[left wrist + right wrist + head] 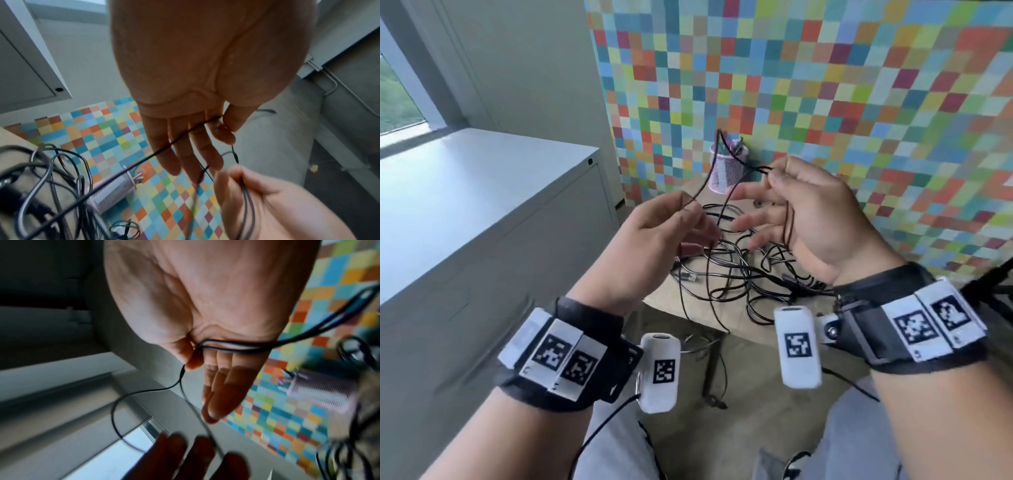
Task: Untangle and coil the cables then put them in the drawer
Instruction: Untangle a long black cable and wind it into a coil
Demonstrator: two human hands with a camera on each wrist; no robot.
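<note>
Both hands are raised above the counter (pixel 674 305), each pinching a thin black cable (pixel 710 168). The left hand (pixel 657 236) holds a strand between thumb and forefinger, the other fingers loosely extended; in the left wrist view the strand crosses the fingers (pixel 186 146) diagonally. The right hand (pixel 822 219) pinches the cable between thumb and forefinger, with two strands running across the palm (pixel 236 344) and the remaining fingers spread. Between the two grips the cable rises to a peak in front of a pink mesh pen cup (pixel 727 168) that stands at the far end of the counter. Beneath the hands lies a tangled heap of black cables (pixel 739 270), some loops hanging over the near edge. A grey cabinet (pixel 493 219) stands to the left; a wall of coloured squares (pixel 825 85) is behind.
</note>
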